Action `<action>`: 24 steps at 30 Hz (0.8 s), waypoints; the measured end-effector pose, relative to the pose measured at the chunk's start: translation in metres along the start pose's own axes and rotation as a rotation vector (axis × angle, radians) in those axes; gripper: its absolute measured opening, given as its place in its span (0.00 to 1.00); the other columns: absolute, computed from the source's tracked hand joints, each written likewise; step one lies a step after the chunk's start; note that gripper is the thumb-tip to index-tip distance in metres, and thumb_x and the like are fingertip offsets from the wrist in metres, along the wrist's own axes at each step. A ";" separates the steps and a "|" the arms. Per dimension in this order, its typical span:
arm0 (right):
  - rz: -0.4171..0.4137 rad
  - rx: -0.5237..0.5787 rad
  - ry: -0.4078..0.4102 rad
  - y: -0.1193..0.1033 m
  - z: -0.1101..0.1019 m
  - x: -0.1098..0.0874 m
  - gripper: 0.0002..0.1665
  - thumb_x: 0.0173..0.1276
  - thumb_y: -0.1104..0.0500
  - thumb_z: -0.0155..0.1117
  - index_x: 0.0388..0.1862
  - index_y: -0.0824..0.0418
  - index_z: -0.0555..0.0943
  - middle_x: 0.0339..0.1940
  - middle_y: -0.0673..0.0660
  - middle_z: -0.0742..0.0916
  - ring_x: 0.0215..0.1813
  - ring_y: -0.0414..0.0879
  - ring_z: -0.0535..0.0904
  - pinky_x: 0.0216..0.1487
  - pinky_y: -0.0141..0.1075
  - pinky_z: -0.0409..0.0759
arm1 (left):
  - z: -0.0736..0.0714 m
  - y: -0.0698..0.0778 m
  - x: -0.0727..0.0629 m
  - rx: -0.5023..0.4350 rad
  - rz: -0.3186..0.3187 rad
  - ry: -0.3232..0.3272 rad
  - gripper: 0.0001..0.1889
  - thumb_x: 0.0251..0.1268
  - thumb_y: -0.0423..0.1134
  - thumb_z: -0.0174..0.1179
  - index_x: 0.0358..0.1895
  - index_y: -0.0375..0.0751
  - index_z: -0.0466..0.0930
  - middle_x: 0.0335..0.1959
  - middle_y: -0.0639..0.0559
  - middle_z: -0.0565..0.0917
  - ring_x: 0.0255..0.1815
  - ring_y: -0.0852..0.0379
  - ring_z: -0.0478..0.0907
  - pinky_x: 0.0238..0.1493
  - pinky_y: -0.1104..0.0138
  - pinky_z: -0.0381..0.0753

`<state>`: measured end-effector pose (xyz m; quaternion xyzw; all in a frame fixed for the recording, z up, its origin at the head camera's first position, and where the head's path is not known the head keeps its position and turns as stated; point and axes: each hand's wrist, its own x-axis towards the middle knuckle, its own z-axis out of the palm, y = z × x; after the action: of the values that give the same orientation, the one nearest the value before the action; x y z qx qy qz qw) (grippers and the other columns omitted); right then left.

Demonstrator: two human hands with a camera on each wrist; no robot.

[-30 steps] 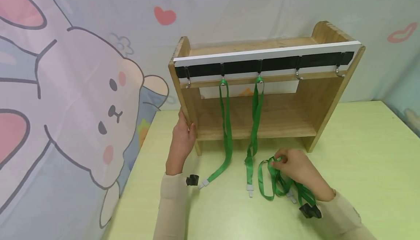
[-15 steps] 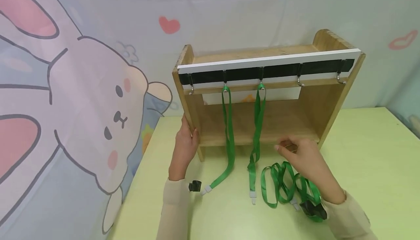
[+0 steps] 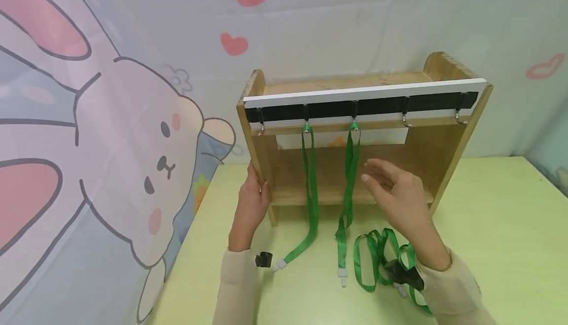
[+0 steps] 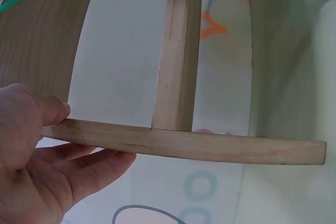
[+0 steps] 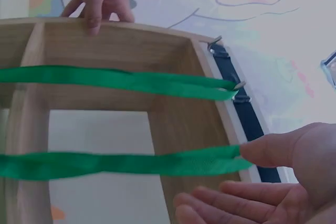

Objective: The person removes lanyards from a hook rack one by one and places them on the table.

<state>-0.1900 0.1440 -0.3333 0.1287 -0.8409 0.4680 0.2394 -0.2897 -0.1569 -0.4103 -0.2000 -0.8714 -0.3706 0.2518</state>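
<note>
My left hand (image 3: pixel 249 209) grips the left side panel of a small wooden shelf (image 3: pixel 450 152); in the left wrist view the thumb (image 4: pixel 52 109) lies on one face, the fingers on the other. Two green lanyards hang from hooks on the shelf's front strip: a left lanyard (image 3: pixel 313 187) and a middle lanyard (image 3: pixel 350 167). Just right of the middle one, my right hand (image 3: pixel 401 194) is raised before the shelf, fingers loosely bent and holding nothing. Below it, more green lanyards (image 3: pixel 370 285) lie looped on the table, partly hidden by the right wrist.
A black-and-white strip (image 3: pixel 381 106) across the shelf top carries several metal hooks; a left hook (image 3: pixel 262 128) and two on the right, including the far-right hook (image 3: pixel 459 118), bear nothing. Behind the pale green table (image 3: pixel 501 246) hangs a cartoon-printed cloth (image 3: pixel 310 34).
My right hand has let go of the looped lanyards on the table and risen toward the shelf. The left hand keeps its grip on the side panel. The head view has tilted slightly upward.
</note>
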 end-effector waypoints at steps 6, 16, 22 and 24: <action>0.036 0.034 -0.058 -0.014 0.008 0.010 0.24 0.76 0.64 0.60 0.66 0.74 0.74 0.60 0.70 0.83 0.58 0.61 0.83 0.56 0.48 0.81 | -0.002 -0.002 0.000 0.011 0.009 -0.004 0.33 0.76 0.27 0.51 0.77 0.32 0.46 0.64 0.25 0.72 0.60 0.30 0.77 0.54 0.42 0.79; 0.035 0.054 -0.085 -0.017 0.025 0.028 0.21 0.74 0.65 0.61 0.63 0.74 0.75 0.55 0.70 0.85 0.55 0.62 0.84 0.56 0.51 0.81 | -0.002 -0.004 -0.002 0.014 0.010 0.000 0.33 0.76 0.26 0.52 0.77 0.30 0.46 0.63 0.24 0.72 0.59 0.29 0.76 0.54 0.42 0.79; -0.005 0.017 -0.033 -0.015 0.035 0.037 0.10 0.73 0.64 0.62 0.48 0.70 0.81 0.51 0.68 0.87 0.52 0.62 0.85 0.54 0.51 0.82 | 0.000 -0.003 -0.001 0.002 0.017 -0.001 0.33 0.76 0.26 0.52 0.77 0.30 0.46 0.63 0.24 0.71 0.60 0.29 0.76 0.54 0.42 0.80; -0.023 -0.007 -0.002 -0.016 0.038 0.040 0.10 0.73 0.63 0.63 0.46 0.69 0.82 0.47 0.67 0.88 0.50 0.63 0.85 0.50 0.53 0.80 | 0.000 -0.002 0.000 0.002 0.017 0.001 0.33 0.76 0.26 0.52 0.77 0.30 0.46 0.64 0.25 0.71 0.60 0.29 0.76 0.54 0.42 0.79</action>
<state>-0.2281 0.1036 -0.3178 0.1381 -0.8413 0.4619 0.2445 -0.2907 -0.1586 -0.4117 -0.2071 -0.8699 -0.3677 0.2554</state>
